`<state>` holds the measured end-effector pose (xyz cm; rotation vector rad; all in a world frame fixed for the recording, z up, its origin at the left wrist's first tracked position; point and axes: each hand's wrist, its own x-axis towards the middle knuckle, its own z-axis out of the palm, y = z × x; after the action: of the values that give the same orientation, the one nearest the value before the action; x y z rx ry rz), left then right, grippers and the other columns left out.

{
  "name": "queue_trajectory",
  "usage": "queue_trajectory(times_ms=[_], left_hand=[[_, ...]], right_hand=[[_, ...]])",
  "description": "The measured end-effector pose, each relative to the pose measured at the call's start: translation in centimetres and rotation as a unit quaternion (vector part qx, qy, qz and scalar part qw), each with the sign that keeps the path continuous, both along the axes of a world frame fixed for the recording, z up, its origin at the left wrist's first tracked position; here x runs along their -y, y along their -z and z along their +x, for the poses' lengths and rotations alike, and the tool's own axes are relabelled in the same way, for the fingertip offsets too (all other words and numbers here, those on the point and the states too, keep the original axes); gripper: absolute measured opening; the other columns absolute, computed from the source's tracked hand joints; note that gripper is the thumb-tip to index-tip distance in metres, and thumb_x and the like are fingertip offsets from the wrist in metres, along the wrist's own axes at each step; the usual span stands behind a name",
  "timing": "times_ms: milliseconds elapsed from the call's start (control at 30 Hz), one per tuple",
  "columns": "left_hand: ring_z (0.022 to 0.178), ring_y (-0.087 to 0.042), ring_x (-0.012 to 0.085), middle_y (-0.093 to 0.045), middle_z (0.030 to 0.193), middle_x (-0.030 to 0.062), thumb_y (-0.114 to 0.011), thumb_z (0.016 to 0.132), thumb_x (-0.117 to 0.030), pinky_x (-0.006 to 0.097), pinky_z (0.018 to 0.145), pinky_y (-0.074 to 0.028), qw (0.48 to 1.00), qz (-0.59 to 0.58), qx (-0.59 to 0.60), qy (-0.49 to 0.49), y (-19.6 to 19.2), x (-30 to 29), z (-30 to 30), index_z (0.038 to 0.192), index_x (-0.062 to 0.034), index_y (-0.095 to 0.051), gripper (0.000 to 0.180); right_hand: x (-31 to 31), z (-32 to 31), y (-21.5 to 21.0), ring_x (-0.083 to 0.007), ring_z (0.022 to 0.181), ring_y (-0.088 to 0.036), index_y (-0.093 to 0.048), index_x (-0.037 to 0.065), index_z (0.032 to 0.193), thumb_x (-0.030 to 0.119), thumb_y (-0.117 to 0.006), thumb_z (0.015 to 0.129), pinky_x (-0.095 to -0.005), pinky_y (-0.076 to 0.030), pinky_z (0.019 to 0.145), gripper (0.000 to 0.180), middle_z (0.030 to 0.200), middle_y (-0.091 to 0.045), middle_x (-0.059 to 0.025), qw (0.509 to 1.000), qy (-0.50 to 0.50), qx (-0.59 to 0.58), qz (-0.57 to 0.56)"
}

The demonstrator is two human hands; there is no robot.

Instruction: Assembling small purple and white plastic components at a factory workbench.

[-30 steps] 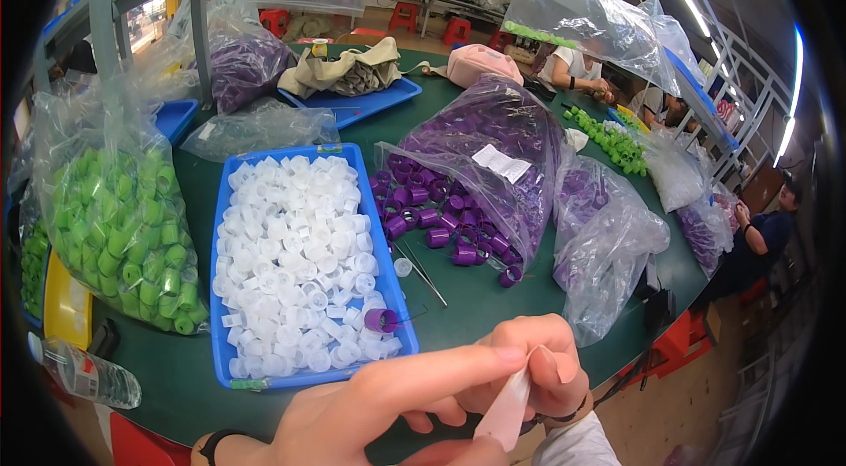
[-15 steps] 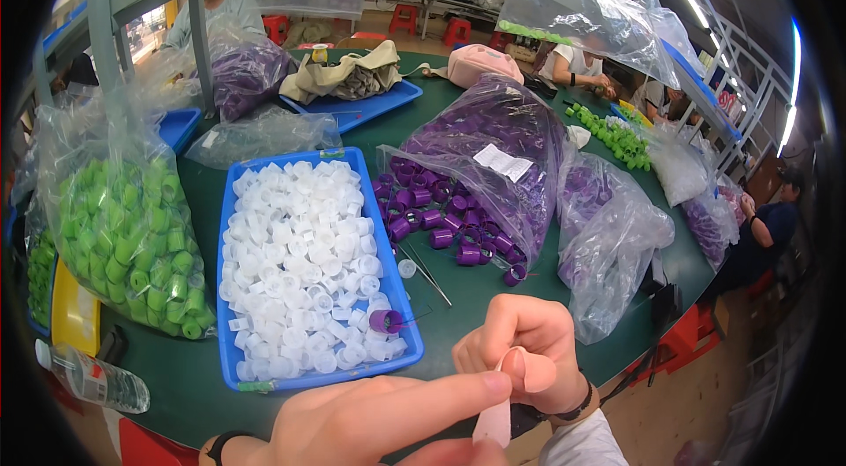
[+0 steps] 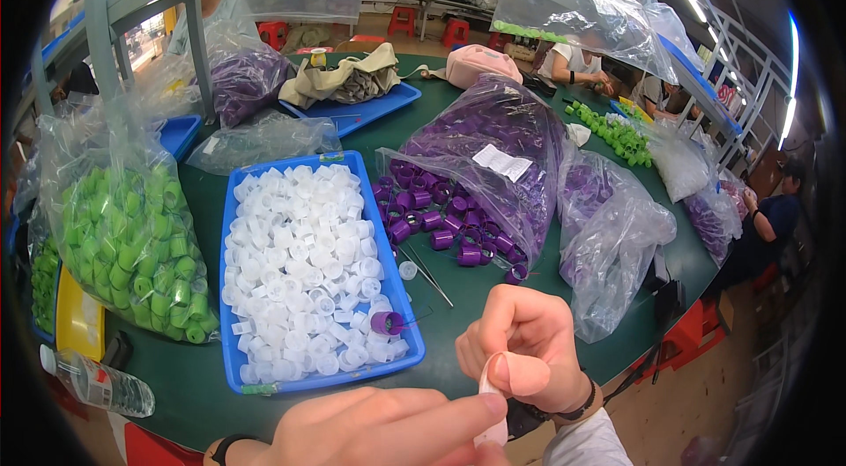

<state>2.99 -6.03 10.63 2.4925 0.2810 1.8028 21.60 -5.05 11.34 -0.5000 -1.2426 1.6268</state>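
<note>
At the lower middle, my left hand pinches a narrow pale strip that looks like tape. The strip runs up against the thumb of my right hand, whose other fingers are curled in. My left fingers partly cover it, so how it lies round the thumb is hard to see. Left of the hands stands a blue tray heaped with small white translucent plastic caps. One purple cap with a thin wire rests on them near the tray's lower right corner. Tweezers lie beside the tray.
Purple caps spill from a large clear bag behind my hands. A bag of green caps stands at left, near a yellow tray and a water bottle. A crumpled plastic bag lies right; people sit farther off.
The strip's hanging end and loop by my right thumb show less now. My left hand has closed in below the thumb, and my right hand has turned a little.
</note>
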Motion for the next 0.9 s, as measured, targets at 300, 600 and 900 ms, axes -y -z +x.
queue_trajectory(times_ms=[300, 600, 900], left_hand=[[0.065, -0.059, 0.0205, -0.059, 0.097, 0.0113, -0.063, 0.056, 0.011, 0.027, 0.054, -0.047, 0.998, 0.000, -0.067, 0.021, -0.6, -0.2, -0.4, 0.085, -0.0085, -0.067, 0.036], [0.051, -0.049, 0.0153, -0.054, 0.068, -0.0013, -0.067, 0.052, 0.001, 0.025, 0.043, -0.035, 0.985, -0.079, -0.143, -0.062, -2.5, 0.9, -0.6, 0.082, -0.0119, -0.069, 0.033], [0.051, -0.049, 0.0139, -0.053, 0.067, -0.0011, -0.068, 0.054, 0.000, 0.024, 0.043, -0.035, 0.984, -0.074, -0.151, -0.058, -2.8, 0.8, -0.8, 0.085, -0.0083, -0.070, 0.032]], right_hand=[[0.0, -0.2, 0.2, 0.0005, 0.058, -0.047, -0.050, 0.005, 0.075, 0.006, -0.075, 0.078, -0.0164, -0.033, 0.052, 0.025, 0.066, -0.053, 0.0033, 0.994, 0.083, 0.055, 0.052], [0.0, -0.2, 0.5, 0.0000, 0.044, -0.041, -0.049, 0.006, 0.066, 0.009, -0.084, 0.068, -0.0163, -0.027, 0.041, 0.035, 0.053, -0.050, 0.0029, 0.932, 0.231, 0.181, 0.215], [0.2, -0.3, 0.1, -0.0075, 0.039, -0.041, -0.050, 0.009, 0.064, 0.013, -0.088, 0.061, -0.0217, -0.024, 0.038, 0.039, 0.048, -0.045, 0.0004, 0.854, 0.274, 0.237, 0.373]])
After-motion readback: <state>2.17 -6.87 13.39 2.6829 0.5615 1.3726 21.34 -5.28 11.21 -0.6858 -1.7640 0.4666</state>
